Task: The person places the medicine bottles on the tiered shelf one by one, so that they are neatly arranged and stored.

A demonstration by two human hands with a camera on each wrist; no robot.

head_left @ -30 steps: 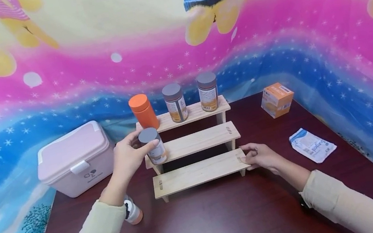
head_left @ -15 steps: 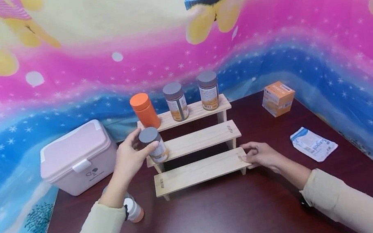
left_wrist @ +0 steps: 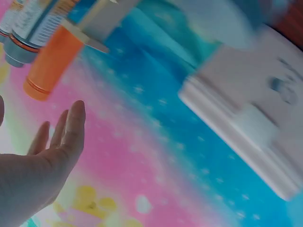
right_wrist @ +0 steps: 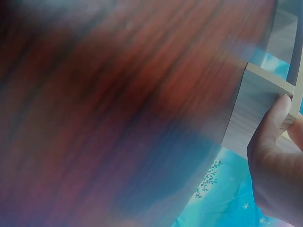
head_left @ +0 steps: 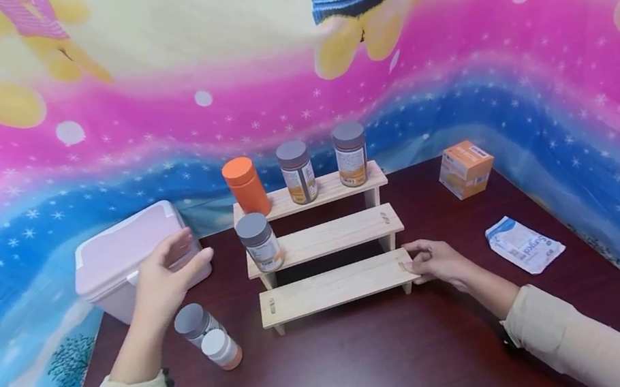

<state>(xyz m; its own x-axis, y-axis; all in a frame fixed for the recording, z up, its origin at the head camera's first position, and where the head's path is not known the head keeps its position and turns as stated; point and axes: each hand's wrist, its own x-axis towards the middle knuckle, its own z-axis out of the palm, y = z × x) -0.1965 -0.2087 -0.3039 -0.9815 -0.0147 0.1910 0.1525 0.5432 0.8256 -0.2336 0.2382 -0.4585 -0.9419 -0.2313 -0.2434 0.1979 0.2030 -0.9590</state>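
My left hand is in the air in front of the pink lidded box, fingers spread and holding nothing. To its right, a grey-lidded jar stands upright on the left end of the wooden rack's middle step. My right hand pinches the right end of the rack's lowest step, thumb against the wood in the right wrist view. On the top step are an orange bottle and two grey-lidded jars, one in the middle and one at the right.
Below my left hand, another grey-lidded jar and a small white-capped bottle stand on the dark table. Towards the right are an orange box and a white-and-blue packet. A printed cloth hangs behind.
My left hand has let go of the grey-lidded jar on the middle step and moved left and down. The right hand keeps its grip on the lowest step.
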